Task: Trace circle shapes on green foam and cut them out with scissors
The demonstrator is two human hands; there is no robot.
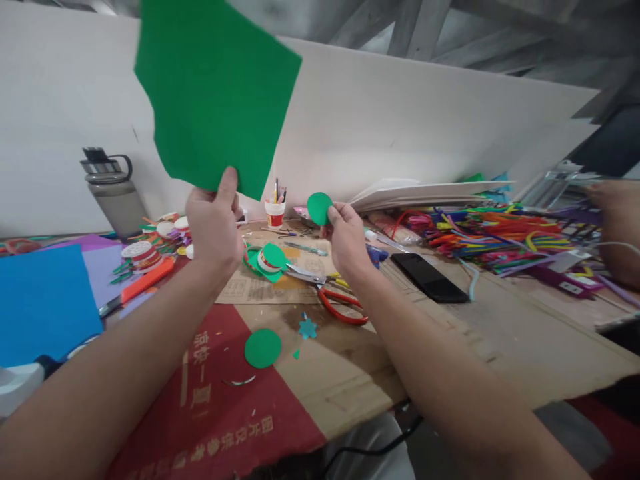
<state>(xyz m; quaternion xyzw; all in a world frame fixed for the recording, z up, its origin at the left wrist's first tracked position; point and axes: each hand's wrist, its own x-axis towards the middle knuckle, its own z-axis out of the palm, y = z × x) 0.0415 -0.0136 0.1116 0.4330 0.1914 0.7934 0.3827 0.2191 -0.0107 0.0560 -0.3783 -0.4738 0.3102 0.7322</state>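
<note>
Shadows darken the cardboard; the view's edges stretch.

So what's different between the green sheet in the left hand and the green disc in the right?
Size: the green sheet is much larger than the green disc.
Outline: the sheet has corners and a scalloped edge, while the disc is round.
Position: the left hand holds the sheet higher in view than the right hand holds the disc.
Both look plain green and flat.
</note>
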